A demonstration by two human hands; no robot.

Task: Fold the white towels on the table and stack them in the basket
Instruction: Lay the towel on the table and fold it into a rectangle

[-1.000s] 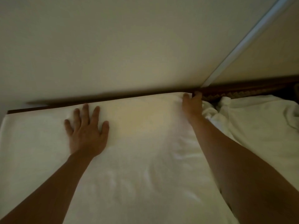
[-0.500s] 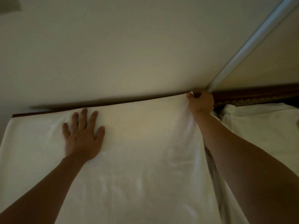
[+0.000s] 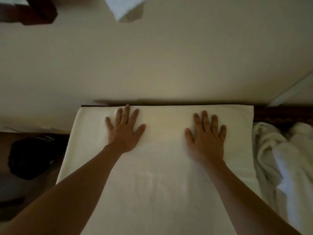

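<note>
On the bench (image 3: 279,114) a white towel (image 3: 160,175) lies spread flat, its far edge against the wall. Both the left hand (image 3: 124,131) and the right hand (image 3: 206,138) press it with straight, spread fingers, holding nothing. Just right of it lies a heap of crumpled towels (image 3: 284,158)

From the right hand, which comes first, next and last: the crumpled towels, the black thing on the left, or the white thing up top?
From the right hand:
1. Crumpled towels, just to its right.
2. White thing, top, far beyond.
3. Black thing, far left, past the left hand.
</note>
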